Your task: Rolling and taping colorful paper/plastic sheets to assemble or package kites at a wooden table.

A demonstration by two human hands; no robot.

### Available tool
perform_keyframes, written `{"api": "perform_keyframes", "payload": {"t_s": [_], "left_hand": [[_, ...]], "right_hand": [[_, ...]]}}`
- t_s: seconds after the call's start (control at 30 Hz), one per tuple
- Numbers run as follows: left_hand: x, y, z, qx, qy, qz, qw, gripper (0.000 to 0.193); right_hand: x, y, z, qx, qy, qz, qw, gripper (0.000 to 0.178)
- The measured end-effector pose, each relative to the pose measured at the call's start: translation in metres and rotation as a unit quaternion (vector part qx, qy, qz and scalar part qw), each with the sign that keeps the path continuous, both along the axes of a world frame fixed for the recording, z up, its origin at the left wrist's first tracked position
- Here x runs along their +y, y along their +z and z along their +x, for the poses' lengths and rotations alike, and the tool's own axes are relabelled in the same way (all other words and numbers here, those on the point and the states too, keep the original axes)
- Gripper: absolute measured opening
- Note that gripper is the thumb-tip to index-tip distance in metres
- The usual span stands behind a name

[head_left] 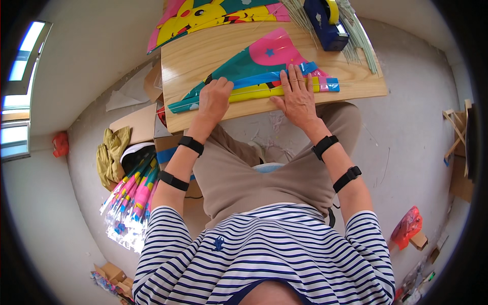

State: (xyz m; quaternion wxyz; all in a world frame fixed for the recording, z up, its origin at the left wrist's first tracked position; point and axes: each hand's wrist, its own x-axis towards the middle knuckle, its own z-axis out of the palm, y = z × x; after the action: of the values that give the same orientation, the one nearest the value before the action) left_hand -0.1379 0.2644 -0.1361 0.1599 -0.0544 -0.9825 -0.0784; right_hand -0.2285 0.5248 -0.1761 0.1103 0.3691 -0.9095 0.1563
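A printed plastic sheet [231,71] in green, pink, blue and yellow lies partly folded across the wooden table [193,61], its near edge in long narrow layers. A thin pale rod [186,104] runs along that edge. My left hand [216,96] is closed, fingers curled onto the folded layers towards their left end; the fingertips are partly hidden. Flat on the right part of the fold rests my right hand [297,99], fingers stretched out and pressing the layers down. Small blue pieces [331,84] show at the fold's right end.
More printed sheets [203,20] lie at the table's far left. A blue tape dispenser [328,28] stands at the far right among bundles of thin rods [356,38]. Left of the table are a cardboard box [165,145] and a pile of folded colourful pieces [133,195].
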Motion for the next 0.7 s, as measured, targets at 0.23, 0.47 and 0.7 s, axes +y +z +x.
{"api": "perform_keyframes", "payload": {"t_s": [0.23, 0.47, 0.7], "left_hand": [[0.009, 0.012, 0.022, -0.02, -0.001, 0.044, 0.999, 0.025], [0.01, 0.006, 0.029, 0.049, -0.026, 0.026, 0.998, 0.039], [0.004, -0.002, 0.027, 0.042, -0.012, -0.003, 0.999, 0.026]], "right_hand": [[0.011, 0.012, -0.007, 0.002, 0.03, 0.037, 0.999, 0.08], [0.015, 0.025, -0.018, 0.043, 0.078, 0.052, 0.995, 0.075], [0.015, 0.038, -0.029, 0.036, 0.123, 0.036, 0.991, 0.065]]}}
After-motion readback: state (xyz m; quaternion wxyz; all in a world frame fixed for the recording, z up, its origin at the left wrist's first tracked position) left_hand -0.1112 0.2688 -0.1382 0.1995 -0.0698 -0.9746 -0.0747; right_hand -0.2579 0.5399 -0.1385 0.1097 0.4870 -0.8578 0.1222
